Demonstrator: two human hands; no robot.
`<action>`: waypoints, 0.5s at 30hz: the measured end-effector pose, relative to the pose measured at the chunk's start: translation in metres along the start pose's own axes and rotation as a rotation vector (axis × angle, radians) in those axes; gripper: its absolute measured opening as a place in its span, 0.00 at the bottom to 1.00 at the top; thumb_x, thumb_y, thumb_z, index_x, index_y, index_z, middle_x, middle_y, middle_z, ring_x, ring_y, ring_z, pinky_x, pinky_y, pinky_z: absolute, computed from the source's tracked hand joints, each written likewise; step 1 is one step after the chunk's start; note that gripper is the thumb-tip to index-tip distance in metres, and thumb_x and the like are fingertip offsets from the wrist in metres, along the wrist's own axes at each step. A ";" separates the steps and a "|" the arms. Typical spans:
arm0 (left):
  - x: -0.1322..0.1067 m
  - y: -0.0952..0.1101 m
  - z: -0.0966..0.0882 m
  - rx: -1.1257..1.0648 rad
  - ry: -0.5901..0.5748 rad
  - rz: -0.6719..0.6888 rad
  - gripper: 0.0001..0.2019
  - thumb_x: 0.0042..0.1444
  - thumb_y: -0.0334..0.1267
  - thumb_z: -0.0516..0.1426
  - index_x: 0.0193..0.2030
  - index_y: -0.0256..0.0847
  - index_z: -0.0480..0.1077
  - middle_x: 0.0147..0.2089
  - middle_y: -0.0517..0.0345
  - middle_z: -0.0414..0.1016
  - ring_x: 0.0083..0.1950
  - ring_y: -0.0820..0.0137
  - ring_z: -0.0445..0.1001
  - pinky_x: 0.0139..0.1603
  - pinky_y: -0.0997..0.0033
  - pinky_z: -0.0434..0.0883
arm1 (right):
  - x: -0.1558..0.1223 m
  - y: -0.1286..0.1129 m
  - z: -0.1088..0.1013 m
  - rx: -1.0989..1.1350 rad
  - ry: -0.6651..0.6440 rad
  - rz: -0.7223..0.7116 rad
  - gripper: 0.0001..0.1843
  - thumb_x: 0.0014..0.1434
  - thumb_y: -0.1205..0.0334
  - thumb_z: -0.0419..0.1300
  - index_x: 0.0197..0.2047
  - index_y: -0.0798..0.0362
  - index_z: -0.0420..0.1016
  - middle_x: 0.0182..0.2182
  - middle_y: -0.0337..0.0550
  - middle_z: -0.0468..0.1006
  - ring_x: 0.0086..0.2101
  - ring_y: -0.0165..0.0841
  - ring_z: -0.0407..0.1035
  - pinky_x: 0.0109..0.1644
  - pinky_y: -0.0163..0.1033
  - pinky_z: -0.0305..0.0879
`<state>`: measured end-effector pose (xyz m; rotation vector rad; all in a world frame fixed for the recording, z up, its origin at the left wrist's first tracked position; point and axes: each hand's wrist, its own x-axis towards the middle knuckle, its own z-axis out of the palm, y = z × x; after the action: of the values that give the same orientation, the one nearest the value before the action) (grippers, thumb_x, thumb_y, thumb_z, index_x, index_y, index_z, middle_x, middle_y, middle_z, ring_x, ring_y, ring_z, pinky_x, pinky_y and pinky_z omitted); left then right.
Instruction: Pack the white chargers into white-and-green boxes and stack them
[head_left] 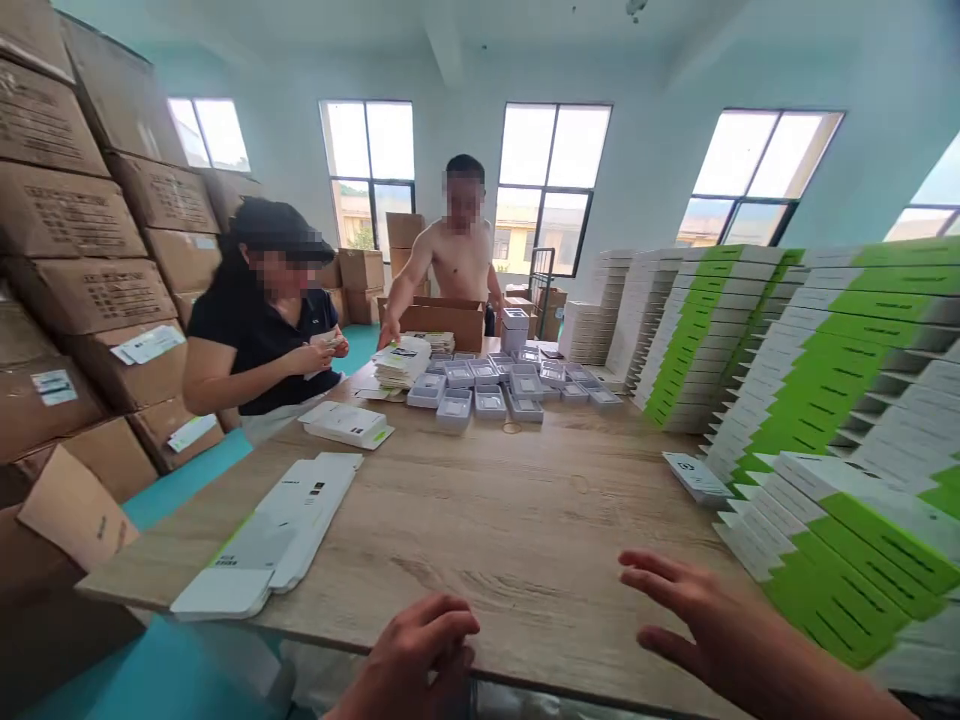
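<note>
My left hand is at the near edge of the wood-grain table, its fingers curled in with nothing visible in them. To the right, my right hand hovers over the tabletop, fingers stretched and thumb apart, holding nothing. Closest to it is a short stack of white and green boxes. A single white box lies beyond that hand, against the taller stacks. Left of my left hand, a pile of flat, unfolded white cartons rests near the table's left edge.
Tall stacks of white-green boxes line the right side. White trays and a pile of leaflets or flat cartons occupy the far end. Two co-workers are there: one seated person, one standing person behind a cardboard box. Large cartons rise at left.
</note>
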<state>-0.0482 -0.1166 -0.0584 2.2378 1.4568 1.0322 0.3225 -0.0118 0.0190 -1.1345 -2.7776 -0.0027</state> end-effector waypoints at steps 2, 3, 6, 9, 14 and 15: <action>0.006 0.005 -0.006 -0.082 -0.095 -0.080 0.12 0.56 0.26 0.56 0.43 0.43 0.75 0.43 0.57 0.80 0.29 0.77 0.75 0.31 0.84 0.72 | 0.035 -0.013 0.030 0.135 -0.058 0.030 0.11 0.67 0.54 0.57 0.44 0.46 0.79 0.43 0.44 0.84 0.39 0.38 0.79 0.41 0.39 0.71; 0.008 0.006 -0.011 -0.113 -0.133 -0.110 0.12 0.55 0.25 0.56 0.42 0.43 0.75 0.43 0.57 0.79 0.29 0.77 0.74 0.31 0.84 0.71 | 0.053 -0.016 0.041 0.171 -0.059 0.051 0.13 0.68 0.53 0.55 0.37 0.47 0.77 0.36 0.42 0.83 0.34 0.36 0.77 0.36 0.38 0.68; 0.015 0.009 -0.035 -0.143 -0.199 -0.189 0.12 0.55 0.25 0.56 0.42 0.42 0.75 0.44 0.56 0.79 0.34 0.75 0.75 0.37 0.81 0.71 | 0.099 -0.013 0.067 0.219 0.067 0.126 0.22 0.70 0.49 0.50 0.26 0.49 0.68 0.25 0.40 0.77 0.27 0.35 0.71 0.32 0.38 0.59; 0.022 0.008 -0.059 -0.078 -0.222 -0.264 0.11 0.58 0.28 0.55 0.43 0.42 0.76 0.44 0.55 0.79 0.37 0.73 0.75 0.42 0.78 0.71 | 0.119 -0.006 0.085 0.262 0.209 0.228 0.25 0.70 0.47 0.48 0.23 0.49 0.62 0.22 0.39 0.74 0.24 0.34 0.66 0.31 0.38 0.55; 0.049 -0.011 -0.074 0.101 -0.309 -0.343 0.08 0.60 0.33 0.55 0.40 0.42 0.77 0.39 0.58 0.78 0.35 0.72 0.75 0.36 0.78 0.71 | 0.113 -0.005 0.096 0.358 0.218 0.210 0.25 0.70 0.47 0.48 0.23 0.49 0.61 0.21 0.38 0.72 0.24 0.33 0.64 0.31 0.37 0.53; 0.059 -0.020 -0.077 0.176 -0.320 -0.338 0.09 0.61 0.34 0.55 0.41 0.42 0.77 0.40 0.58 0.79 0.35 0.72 0.76 0.36 0.79 0.72 | 0.112 -0.006 0.096 0.366 0.208 0.204 0.25 0.70 0.47 0.48 0.23 0.49 0.61 0.21 0.38 0.73 0.24 0.33 0.64 0.31 0.37 0.53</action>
<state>-0.1011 -0.0665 0.0091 2.0464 1.7462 0.4353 0.2271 0.0672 -0.0608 -1.2294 -2.3437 0.3706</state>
